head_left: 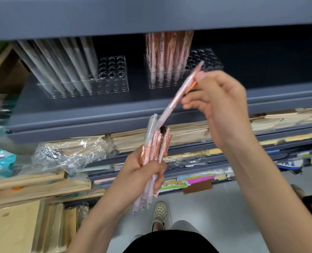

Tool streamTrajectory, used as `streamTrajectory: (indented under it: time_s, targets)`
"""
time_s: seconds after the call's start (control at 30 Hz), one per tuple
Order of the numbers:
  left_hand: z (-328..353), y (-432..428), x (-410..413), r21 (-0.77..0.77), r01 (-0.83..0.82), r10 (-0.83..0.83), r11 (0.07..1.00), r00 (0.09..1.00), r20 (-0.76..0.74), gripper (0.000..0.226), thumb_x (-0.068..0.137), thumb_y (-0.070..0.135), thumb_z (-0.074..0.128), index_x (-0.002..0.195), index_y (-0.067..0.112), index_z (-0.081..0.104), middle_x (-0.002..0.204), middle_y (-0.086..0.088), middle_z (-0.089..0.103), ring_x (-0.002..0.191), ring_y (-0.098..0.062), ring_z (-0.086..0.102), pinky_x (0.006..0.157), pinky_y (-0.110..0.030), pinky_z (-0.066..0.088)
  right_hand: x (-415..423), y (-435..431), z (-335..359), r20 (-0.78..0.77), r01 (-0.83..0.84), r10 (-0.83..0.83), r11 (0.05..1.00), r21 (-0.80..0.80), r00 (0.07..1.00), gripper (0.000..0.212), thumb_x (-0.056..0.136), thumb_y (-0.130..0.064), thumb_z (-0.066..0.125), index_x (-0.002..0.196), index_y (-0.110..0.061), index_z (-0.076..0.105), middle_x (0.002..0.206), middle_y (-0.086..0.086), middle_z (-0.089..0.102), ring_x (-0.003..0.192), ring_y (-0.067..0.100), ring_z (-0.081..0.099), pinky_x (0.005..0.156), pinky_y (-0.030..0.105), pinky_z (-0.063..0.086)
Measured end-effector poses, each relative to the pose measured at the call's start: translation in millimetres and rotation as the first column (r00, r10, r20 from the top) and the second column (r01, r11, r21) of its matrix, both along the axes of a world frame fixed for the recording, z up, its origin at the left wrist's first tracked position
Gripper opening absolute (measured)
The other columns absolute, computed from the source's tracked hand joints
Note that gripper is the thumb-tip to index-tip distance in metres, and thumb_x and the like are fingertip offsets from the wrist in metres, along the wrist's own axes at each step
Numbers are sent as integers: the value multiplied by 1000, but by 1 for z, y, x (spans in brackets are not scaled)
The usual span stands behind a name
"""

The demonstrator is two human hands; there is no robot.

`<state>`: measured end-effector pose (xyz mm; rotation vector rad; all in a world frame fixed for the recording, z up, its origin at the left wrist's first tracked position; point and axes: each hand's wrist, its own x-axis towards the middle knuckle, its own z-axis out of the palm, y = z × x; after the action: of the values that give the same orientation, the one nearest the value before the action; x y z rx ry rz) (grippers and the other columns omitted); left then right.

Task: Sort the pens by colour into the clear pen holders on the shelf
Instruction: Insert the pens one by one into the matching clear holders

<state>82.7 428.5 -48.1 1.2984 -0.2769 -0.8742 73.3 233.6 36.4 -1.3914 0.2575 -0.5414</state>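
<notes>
My left hand (142, 172) grips a bundle of pens (154, 148), mostly pink with one pale grey-green, held upright below the shelf. My right hand (219, 99) pinches a single pink pen (177, 95), slanted with its upper end near the right holder. On the grey shelf (115, 108) stand two clear holders. The left holder (109, 83) carries several grey pens (67, 63) on its left side. The right holder (202, 63) carries several pink pens (168, 52) on its left side, with empty holes on its right.
The upper shelf board (151, 13) hangs low over the pen tops. Below the grey shelf are stacks of paper and card (188, 130), crumpled clear plastic wrap (66, 152) and wooden frames (33, 187) at the left. My foot (159, 214) is on the floor.
</notes>
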Motion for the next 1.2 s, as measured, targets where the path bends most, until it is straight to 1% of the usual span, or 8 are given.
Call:
streamTrajectory:
  time_s: [0.13,0.23,0.37,0.6,0.8,0.93,1.1,1.2]
  targets:
    - [0,3,2,0,-8,8,1000,1000,-10,41,77,9,60,114,-5,51,66,-10,50,48,-19,43,46,-27,43,6,-24,10,103,266,-262,963,-31,960,8,88,-6,59,96,-3,60,75,11,72,69,31,73,61,32,59]
    - [2,6,6,-7,-35,34,999,999,-13,45,73,14,64,113,-3,53,65,-10,50,49,-19,44,48,-27,43,13,-37,16,221,426,-397,899,-103,891,11,81,-2,54,91,-7,55,77,14,72,70,32,73,64,39,61]
    - [1,11,9,-5,-82,82,997,997,-11,42,74,9,59,114,-3,53,66,-8,55,47,-18,44,46,-27,41,20,-47,21,298,523,-448,815,-252,843,14,78,-7,56,89,-15,54,86,18,70,70,27,73,66,42,61]
    - [1,12,9,1,-116,116,993,993,-24,44,73,8,59,116,-1,53,69,-7,57,47,-19,43,45,-27,40,24,-44,20,354,627,-523,703,-335,775,15,83,-12,65,93,-18,56,82,-6,69,74,20,71,69,44,59]
    - [3,10,7,-9,-112,111,994,992,-54,47,73,9,60,119,2,52,68,-6,59,47,-17,44,45,-25,41,36,-42,15,303,595,-515,637,-491,802,13,81,-19,68,92,-15,61,79,-9,68,72,9,69,67,37,56]
    - [5,9,4,-34,-132,129,991,989,-68,47,73,7,59,119,0,50,68,-7,56,47,-19,42,44,-27,40,55,-44,19,219,440,-395,650,-619,892,19,85,-24,66,90,-6,70,75,-2,72,67,10,70,67,32,57]
    - [7,9,0,-47,-145,141,988,987,-72,38,73,6,57,110,0,50,66,-8,54,46,-19,40,43,-27,38,68,-47,26,165,351,-353,567,-745,921,26,89,-34,60,75,-15,69,66,-8,67,63,8,68,68,19,54]
    - [7,10,-2,-54,-155,150,986,985,-86,34,73,5,57,107,1,52,67,-9,53,46,-18,40,42,-27,37,72,-49,27,144,327,-348,554,-766,926,29,89,-36,59,74,-14,69,66,-6,70,61,10,68,70,26,56]
